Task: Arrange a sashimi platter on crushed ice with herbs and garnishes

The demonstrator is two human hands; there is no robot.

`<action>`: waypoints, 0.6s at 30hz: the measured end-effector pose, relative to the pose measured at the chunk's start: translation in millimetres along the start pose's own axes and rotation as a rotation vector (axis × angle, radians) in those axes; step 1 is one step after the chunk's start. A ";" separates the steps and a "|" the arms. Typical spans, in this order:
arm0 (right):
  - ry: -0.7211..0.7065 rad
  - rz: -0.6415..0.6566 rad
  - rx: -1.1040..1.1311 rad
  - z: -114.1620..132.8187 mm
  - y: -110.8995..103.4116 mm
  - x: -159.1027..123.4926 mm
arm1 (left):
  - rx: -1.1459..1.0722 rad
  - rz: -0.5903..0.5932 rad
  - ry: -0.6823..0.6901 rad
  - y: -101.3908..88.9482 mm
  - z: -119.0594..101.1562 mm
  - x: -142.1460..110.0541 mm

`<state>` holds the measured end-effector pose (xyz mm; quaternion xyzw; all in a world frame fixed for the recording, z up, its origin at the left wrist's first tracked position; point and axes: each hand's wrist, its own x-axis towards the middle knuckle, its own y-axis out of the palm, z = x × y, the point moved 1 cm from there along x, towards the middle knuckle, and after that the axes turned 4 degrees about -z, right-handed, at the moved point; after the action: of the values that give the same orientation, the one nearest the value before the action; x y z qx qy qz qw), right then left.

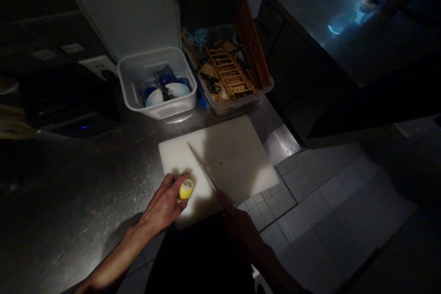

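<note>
My left hand (168, 202) grips a yellow lemon (186, 189) between thumb and fingers, over the left part of a white cutting board (237, 147). The lemon's cut, pale end faces up. In my right hand (239, 225) is a knife (202, 167), its handle hidden by the fingers. The blade points away from me and to the left across the board, just right of the lemon and apart from it. A small dark speck lies on the board right of the blade.
Behind the board stand a white open container (158, 112) with blue and white dishes, and a clear container (237, 109) full of woven and bamboo pieces. The steel counter (86, 183) extends left. Its edge runs along the right, above a tiled floor (320, 202).
</note>
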<state>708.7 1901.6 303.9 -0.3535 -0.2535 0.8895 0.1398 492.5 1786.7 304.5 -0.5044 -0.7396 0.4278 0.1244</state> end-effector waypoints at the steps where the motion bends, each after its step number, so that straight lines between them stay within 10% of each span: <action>1: 0.029 -0.032 0.009 -1.8 -4.5 -3.6 | -0.079 -0.042 0.006 2.5 1.1 2.1; 7: 0.024 -0.003 -0.067 -11.0 -12.3 -16.9 | -0.073 -0.292 0.097 19.0 3.5 8.7; 18: -0.093 0.039 -0.351 -12.6 13.1 -50.7 | 0.213 -0.093 0.004 2.0 -8.0 0.9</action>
<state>752.6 1873.5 317.1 -0.3358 -0.4044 0.8494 0.0469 498.2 1791.8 307.5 -0.4545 -0.7122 0.4968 0.1985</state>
